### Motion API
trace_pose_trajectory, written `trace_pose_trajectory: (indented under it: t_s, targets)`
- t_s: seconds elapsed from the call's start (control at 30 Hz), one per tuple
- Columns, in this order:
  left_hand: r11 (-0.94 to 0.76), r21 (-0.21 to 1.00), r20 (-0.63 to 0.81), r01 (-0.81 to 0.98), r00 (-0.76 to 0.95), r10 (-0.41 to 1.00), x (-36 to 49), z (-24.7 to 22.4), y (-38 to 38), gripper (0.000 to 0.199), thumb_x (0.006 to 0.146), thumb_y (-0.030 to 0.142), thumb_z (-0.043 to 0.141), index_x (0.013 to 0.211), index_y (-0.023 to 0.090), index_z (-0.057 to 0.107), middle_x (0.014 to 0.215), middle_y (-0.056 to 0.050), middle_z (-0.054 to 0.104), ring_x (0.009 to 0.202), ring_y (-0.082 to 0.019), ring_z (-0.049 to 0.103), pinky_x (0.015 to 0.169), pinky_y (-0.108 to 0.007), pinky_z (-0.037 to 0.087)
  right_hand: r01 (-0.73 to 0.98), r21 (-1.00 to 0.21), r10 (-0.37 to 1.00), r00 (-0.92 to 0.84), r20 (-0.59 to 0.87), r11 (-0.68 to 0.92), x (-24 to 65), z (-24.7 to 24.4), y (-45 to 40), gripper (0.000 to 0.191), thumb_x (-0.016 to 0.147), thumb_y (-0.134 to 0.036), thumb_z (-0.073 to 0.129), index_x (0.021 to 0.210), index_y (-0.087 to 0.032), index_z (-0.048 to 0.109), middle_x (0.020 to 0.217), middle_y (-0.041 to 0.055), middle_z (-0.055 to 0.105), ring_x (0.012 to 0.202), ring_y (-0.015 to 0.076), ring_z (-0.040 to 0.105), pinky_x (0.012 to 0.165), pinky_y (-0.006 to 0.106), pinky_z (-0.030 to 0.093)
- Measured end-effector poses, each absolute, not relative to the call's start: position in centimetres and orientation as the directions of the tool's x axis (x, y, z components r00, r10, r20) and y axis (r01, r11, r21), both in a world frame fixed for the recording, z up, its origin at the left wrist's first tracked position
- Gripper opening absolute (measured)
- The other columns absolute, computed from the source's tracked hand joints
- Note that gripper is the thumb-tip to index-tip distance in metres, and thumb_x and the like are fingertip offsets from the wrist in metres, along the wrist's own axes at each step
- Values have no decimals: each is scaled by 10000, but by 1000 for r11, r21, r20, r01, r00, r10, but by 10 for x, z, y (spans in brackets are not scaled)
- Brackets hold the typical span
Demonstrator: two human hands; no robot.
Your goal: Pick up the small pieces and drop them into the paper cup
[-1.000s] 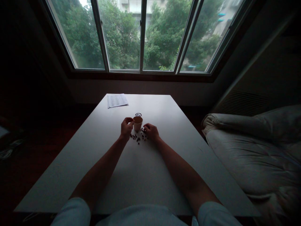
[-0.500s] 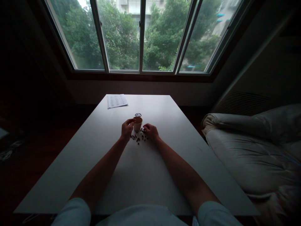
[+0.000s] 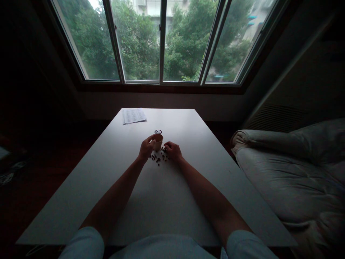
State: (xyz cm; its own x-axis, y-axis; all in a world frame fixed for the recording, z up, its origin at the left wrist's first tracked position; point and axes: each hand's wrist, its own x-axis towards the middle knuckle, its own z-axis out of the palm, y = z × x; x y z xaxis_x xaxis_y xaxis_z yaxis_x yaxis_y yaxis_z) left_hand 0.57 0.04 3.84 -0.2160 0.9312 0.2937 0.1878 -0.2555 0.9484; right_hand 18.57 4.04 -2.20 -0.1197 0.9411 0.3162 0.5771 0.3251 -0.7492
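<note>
A small brown paper cup [image 3: 159,143] stands upright on the white table, its mouth facing up. Wrapped round the cup's left side is my left hand [image 3: 147,146], thumb toward me and fingers behind the rim. Several small dark brown pieces, like beans [image 3: 158,159], lie scattered in front of the cup. To the cup's right rests my right hand [image 3: 174,149], its fingers curled down at the edge of these pieces. Whatever its fingertips may hold is too small to make out. Just behind the cup lies a dark-rimmed round object [image 3: 158,131].
Printed paper sheets [image 3: 134,116] lie at the far left corner of the white table [image 3: 107,187]. Beyond the table is a wide window [image 3: 161,43]. A pale cushioned sofa or folded mattress [image 3: 280,172] stands along the right side.
My left hand has gone from pinched fingers at the cup's rim to a grip round its left side. My right hand has hardly moved.
</note>
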Motion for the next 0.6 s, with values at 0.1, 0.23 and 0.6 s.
trace_pose_trajectory:
  t_s: [0.1, 0.23, 0.6]
  targets:
    - [-240, 945, 283, 221, -194, 939, 5, 43, -3, 343, 791, 246, 627, 1112, 189, 735, 920, -67, 743, 687, -163, 619, 627, -278, 512, 586, -745, 942, -111, 316, 319, 185, -21, 40, 197, 870, -302, 559, 922, -237, 738, 789, 4, 741, 718, 150, 658, 716, 242, 483]
    - [-289, 879, 358, 380, -122, 926, 3, 48, -9, 261, 822, 266, 605, 1026, 191, 751, 893, -56, 739, 699, -163, 614, 644, -273, 486, 573, -755, 943, -103, 318, 317, 184, -21, 39, 200, 864, -301, 557, 927, -243, 738, 797, -1, 740, 727, 148, 658, 723, 243, 489]
    - [-468, 389, 277, 794, 384, 881, 29, 30, -48, 152, 877, 264, 586, 922, 222, 725, 953, -57, 705, 806, -181, 632, 716, -285, 444, 277, -936, 962, 100, 253, 217, 196, -24, 53, 293, 836, -382, 508, 928, -168, 686, 729, 41, 720, 615, 158, 651, 617, 255, 520]
